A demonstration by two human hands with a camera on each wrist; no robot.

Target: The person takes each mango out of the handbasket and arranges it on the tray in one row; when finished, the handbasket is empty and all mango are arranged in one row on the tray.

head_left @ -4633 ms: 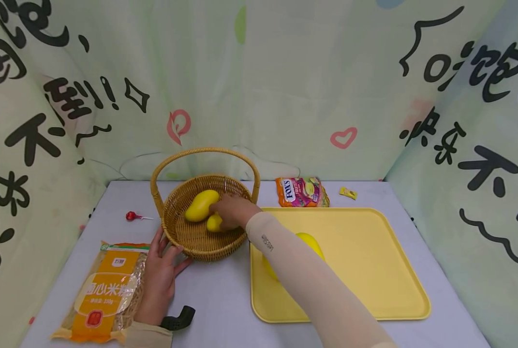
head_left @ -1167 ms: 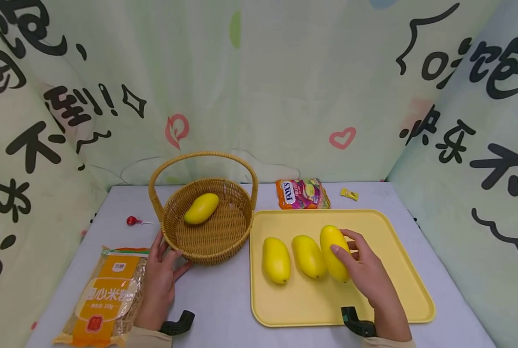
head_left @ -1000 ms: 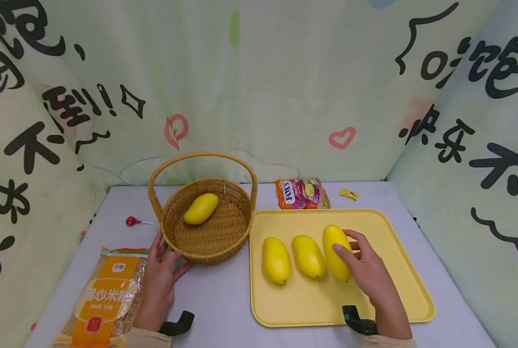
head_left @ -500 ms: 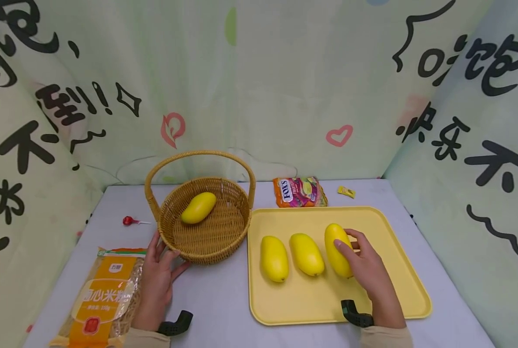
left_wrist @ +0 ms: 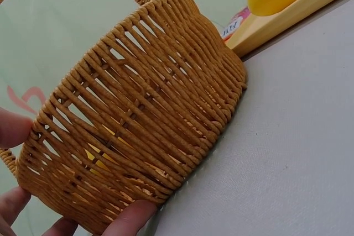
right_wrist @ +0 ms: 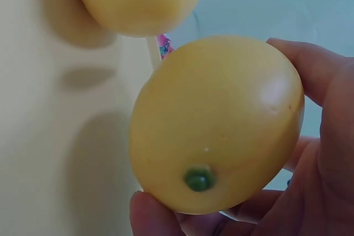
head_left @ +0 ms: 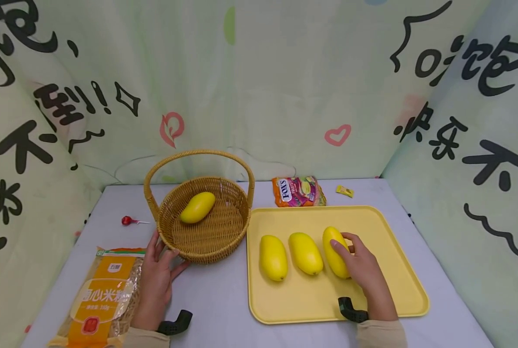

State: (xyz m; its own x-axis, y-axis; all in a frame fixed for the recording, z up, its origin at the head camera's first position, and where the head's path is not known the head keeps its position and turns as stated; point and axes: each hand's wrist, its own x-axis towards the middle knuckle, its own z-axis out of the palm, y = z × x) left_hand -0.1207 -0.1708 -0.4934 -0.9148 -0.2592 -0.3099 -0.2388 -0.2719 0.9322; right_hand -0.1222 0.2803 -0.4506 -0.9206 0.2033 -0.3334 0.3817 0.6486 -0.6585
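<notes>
Table (head_left: 224, 299) grey, seemingly cloth-covered; printed curtains (head_left: 263, 82) enclose it.

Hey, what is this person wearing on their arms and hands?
Both hands, left and right, are bare: no gloves, no rings visible. Light beige long sleeves end at the wrists. A black curved camera mount is strapped at each wrist.
</notes>
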